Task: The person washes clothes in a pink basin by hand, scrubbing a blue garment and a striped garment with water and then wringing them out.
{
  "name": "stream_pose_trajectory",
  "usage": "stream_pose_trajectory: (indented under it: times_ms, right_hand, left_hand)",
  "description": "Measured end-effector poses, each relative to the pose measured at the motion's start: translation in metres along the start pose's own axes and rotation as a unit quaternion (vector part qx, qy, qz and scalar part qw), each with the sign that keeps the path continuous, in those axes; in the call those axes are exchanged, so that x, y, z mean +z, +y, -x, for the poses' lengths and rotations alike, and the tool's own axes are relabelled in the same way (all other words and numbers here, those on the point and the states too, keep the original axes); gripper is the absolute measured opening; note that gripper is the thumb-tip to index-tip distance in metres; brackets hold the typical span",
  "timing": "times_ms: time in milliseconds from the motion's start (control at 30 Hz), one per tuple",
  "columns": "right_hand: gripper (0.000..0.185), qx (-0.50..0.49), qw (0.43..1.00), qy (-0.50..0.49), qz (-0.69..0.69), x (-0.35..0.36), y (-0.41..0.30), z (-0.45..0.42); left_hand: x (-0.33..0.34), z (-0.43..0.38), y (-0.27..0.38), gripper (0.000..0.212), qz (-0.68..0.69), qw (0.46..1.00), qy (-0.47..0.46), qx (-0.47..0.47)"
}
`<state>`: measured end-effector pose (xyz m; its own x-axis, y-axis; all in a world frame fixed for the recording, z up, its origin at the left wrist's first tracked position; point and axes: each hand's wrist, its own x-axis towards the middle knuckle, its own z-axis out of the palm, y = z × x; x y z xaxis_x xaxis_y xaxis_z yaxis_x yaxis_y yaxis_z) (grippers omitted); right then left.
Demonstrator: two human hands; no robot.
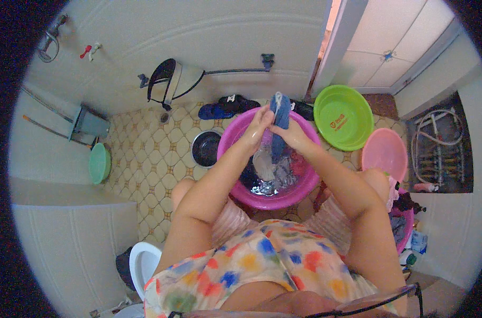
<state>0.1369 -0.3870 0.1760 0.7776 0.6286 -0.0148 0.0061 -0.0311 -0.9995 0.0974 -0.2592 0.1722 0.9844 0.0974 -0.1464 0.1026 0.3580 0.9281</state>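
Observation:
A bright pink plastic basin (264, 203) with water and wet clothes stands on the floor between the knees. Above its far part, both hands hold a blue cloth item (281, 113) with a pale edge, which hangs down toward the water. My left hand (262, 121) grips it from the left side, and my right hand (292, 133) grips its right side lower down. In the water lie a pale grey cloth (263, 167), a red cloth (299, 163) and dark fabric.
Beside the basin, a dark-lined pot (206, 149) stands left; a green basin (343, 118) and a light pink basin (384, 153) stand right. Dark slippers (233, 106) lie by the wall. A second basin (408, 226) holds clothes at my right. Farther left are a mint basin (100, 163) and a dustpan (90, 122).

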Motion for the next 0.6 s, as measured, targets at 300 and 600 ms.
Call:
stream_pose_trajectory:
  times_ms: [300, 600]
  right_hand:
    - [0.061, -0.094, 0.980, 0.130, 0.115, -0.005, 0.008, -0.008]
    - [0.090, -0.111, 0.943, 0.107, 0.293, 0.001, -0.020, -0.005]
  left_hand:
    - [-0.003, 0.008, 0.016, 0.107, -0.143, 0.984, -0.104, 0.005]
    - [-0.001, -0.005, -0.015, 0.066, -0.199, 0.966, -0.102, 0.126]
